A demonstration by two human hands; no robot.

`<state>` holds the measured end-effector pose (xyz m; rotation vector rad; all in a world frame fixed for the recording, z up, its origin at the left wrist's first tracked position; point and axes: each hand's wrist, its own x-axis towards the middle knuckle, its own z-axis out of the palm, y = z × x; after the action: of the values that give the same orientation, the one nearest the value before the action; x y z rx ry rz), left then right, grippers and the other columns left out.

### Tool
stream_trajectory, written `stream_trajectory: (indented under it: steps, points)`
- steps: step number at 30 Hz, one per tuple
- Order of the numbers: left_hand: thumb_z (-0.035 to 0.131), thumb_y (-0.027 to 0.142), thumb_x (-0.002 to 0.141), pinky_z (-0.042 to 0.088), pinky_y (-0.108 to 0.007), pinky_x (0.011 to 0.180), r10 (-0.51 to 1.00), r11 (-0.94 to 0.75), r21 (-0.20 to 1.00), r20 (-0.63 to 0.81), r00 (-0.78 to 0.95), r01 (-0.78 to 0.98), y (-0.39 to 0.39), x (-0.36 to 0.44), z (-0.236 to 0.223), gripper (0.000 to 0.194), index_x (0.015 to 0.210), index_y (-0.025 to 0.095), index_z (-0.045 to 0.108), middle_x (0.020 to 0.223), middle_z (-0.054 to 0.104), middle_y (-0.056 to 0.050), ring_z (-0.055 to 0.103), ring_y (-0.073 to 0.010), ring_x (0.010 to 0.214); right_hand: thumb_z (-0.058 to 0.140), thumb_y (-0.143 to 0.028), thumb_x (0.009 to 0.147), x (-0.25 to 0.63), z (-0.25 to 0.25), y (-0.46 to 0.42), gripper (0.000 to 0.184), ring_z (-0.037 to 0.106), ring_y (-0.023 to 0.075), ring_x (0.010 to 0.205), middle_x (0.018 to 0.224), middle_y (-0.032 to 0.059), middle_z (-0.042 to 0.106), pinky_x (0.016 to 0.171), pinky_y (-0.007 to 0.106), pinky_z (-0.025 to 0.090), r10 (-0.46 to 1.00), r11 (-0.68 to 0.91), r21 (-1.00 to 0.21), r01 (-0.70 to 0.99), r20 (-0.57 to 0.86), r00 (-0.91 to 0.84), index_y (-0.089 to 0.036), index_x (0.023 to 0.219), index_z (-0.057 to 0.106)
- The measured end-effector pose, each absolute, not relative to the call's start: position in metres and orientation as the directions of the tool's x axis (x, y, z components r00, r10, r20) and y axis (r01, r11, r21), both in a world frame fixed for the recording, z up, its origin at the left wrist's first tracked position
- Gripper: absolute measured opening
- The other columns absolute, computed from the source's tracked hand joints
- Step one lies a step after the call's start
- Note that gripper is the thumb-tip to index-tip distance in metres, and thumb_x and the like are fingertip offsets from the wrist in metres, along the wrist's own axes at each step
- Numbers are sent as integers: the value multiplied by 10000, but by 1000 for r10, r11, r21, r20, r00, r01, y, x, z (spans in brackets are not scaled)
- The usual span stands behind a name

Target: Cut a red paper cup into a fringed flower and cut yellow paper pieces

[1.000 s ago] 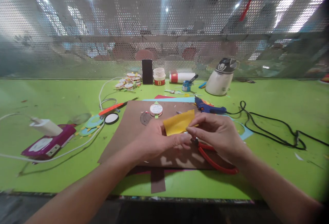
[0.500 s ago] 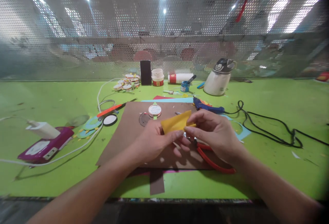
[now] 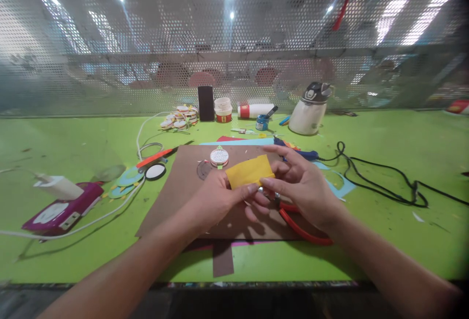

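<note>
A small yellow sheet of paper, with a fold along its lower right edge, is held up over the brown board. My left hand pinches its left part, thumb in front and fingers behind. At the right end, the thumb of my right hand presses the lower edge, its index finger raised off the paper. Red-handled pliers lie beneath my right hand, their head partly hidden. Behind the paper, a round white patterned disc rests on the board.
To the left are an orange cutter, a round black-rimmed disc and a purple power strip. A blue glue gun with a black cord lies right. Further back stand a phone, paper cups and a kettle.
The yellow paper has turned flatter toward me, showing more of its face. My right index finger has lifted and straightened away from the paper's top corner. The view has shifted slightly.
</note>
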<state>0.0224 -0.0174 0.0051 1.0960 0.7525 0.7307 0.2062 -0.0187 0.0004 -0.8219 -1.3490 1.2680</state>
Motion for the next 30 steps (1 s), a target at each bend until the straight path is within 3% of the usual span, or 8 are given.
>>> stream_trajectory:
  steps: [20, 25, 30]
  points:
    - [798, 326, 708, 546, -223, 559, 854, 291, 940, -172, 491, -178, -13, 27, 5, 310, 894, 86, 737, 693, 739, -73, 671, -137, 584, 792, -224, 723, 204, -4, -17, 536, 555, 87, 576, 691, -54, 644, 564, 237, 436, 964, 151, -980, -126, 174, -199, -197, 1219, 590]
    - [830, 376, 659, 546, -226, 537, 854, 270, 948, -155, 496, -170, -13, 28, 5, 383, 876, 75, 735, 675, 737, -80, 663, -141, 571, 824, -253, 691, 203, -7, -14, 495, 574, 90, 559, 705, -36, 680, 555, 242, 460, 966, 98, -981, -170, 135, -222, -183, 1139, 626]
    - [814, 356, 674, 523, -205, 513, 853, 240, 959, -135, 504, -149, -12, 27, 7, 322, 788, 71, 718, 635, 721, -75, 633, -120, 525, 860, -312, 649, 208, -8, -8, 491, 622, 110, 578, 715, -24, 687, 567, 257, 498, 964, -1, -981, -195, 51, -260, -184, 1078, 657]
